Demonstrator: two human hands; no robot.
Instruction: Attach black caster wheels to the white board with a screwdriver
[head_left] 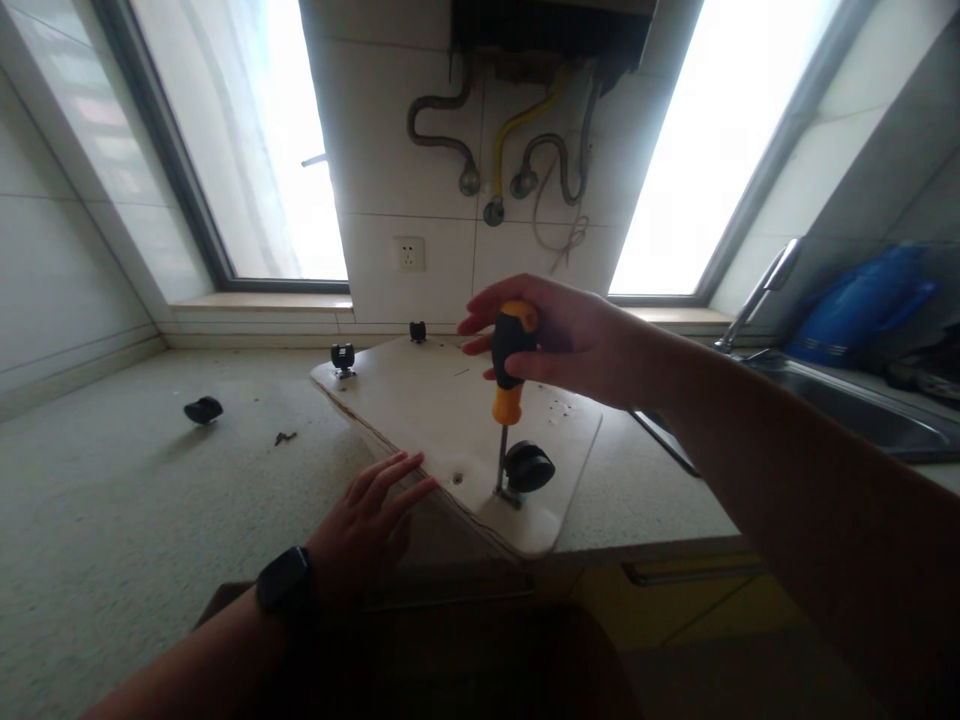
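Observation:
My right hand [559,340] is closed around the yellow and black handle of a screwdriver [507,405], which stands upright. Its tip meets the metal mounting plate of a black caster wheel [531,467] at the near corner of a white board [397,390]. Resting on the board's left edge, my left hand [379,510] has its fingers stretched out. Two more casters, one [343,357] at the left corner and another [418,331] at the back, sit on the board. A loose black caster [203,409] lies on the counter to the left.
Small screws [285,438] lie on the speckled counter [247,490] left of the board. A steel sink [847,405] with a tap [761,290] is at the right, near a blue container [862,305]. Pipes [442,120] and a socket [410,254] are on the wall behind.

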